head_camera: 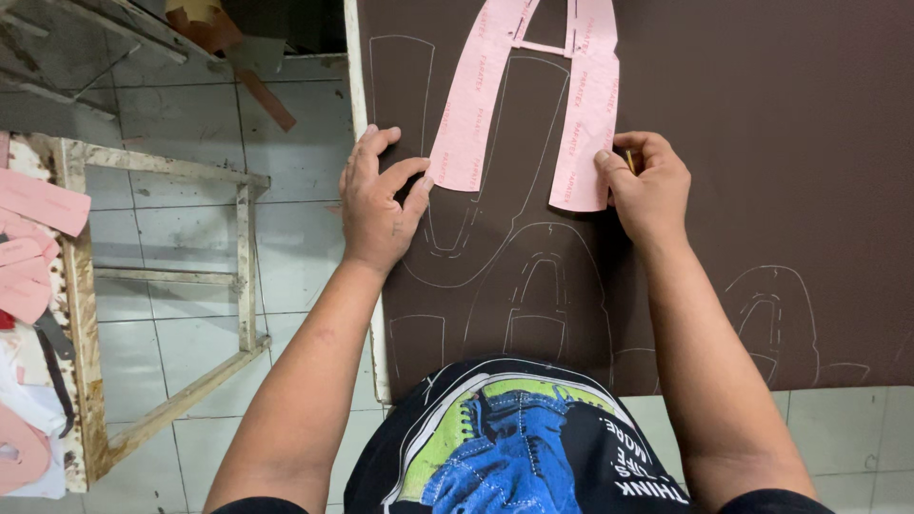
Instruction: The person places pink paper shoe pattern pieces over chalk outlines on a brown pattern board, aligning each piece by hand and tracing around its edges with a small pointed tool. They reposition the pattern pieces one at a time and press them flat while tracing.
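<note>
On the table (857, 57), a large dark brown sheet (762, 190) lies flat, covered in pale traced outlines (533, 286) of curved, arch-like shapes. Near its upper middle rests a pink paper template (581, 105), shaped like two long strips joined by a narrow cross-piece, its rounded ends pointing toward the person.

The left hand (379, 205) lies palm down at the sheet's left edge, fingers spread and loosely open, the thumb and forefinger touching the lower end of the template's left strip and pressing it flat. It grips nothing.

The right hand (650, 186) sits just beside the lower end of the right strip, its fingers curled closed around a thin yellowish marking tool (630, 160), only a sliver of which shows between them. The thumb touches the strip's edge.

Below the hands, the person's black printed shirt (514, 447) fills the bottom of the view. To the left, over a pale tiled floor (171, 143), stands a worn wooden frame (86, 286) with more pink cut pieces (33, 238) lying along its far left side.
</note>
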A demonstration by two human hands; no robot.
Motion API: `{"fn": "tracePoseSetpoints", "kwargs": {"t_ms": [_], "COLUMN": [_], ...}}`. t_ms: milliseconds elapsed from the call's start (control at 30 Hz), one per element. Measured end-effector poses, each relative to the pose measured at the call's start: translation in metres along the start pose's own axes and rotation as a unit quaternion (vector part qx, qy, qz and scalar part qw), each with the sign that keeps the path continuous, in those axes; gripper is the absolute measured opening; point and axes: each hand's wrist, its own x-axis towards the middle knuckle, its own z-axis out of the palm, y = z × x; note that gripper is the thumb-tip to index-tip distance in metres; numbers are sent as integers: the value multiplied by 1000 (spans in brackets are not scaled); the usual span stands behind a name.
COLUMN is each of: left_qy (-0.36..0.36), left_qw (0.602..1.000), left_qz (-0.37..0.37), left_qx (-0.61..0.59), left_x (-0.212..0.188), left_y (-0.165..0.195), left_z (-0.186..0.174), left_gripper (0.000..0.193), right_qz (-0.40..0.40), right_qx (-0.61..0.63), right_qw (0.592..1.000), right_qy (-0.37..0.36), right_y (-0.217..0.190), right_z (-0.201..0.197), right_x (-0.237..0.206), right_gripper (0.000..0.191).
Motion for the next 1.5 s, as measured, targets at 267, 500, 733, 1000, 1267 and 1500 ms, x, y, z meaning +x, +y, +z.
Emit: {"fn": "tracePoseSetpoints", "kwargs": {"t_ms": [267, 500, 733, 1000, 1267, 1500], "left_qy": [-4, -13, -108, -313, -319, -333], "left_qw": [1000, 996, 979, 849, 828, 883], "left_qz": [-4, -29, 71, -50, 17, -13], "left_qx": [9, 89, 158, 422, 461, 330], "left_x": [0, 7, 31, 63, 53, 39], "left_y": [3, 15, 49, 142, 134, 130], "left_z": [-1, 0, 31, 65, 84, 99], "left_gripper": [17, 16, 17, 110, 83, 68], "right_qz": [-25, -12, -30, -154, -330, -289], "right_qx": [-19, -48, -104, -284, -172, -200], "right_qw": [999, 999, 994, 945, 923, 877], "right_qy": [14, 15, 33, 46, -97, -328], "right_y": [2, -3, -3, -25, -109, -133], "right_z": [1, 1, 2, -1, 44, 96], "right_x": [-2, -2, -3, 4, 9, 17], "right_gripper": [26, 26, 26, 30, 13, 20]}}
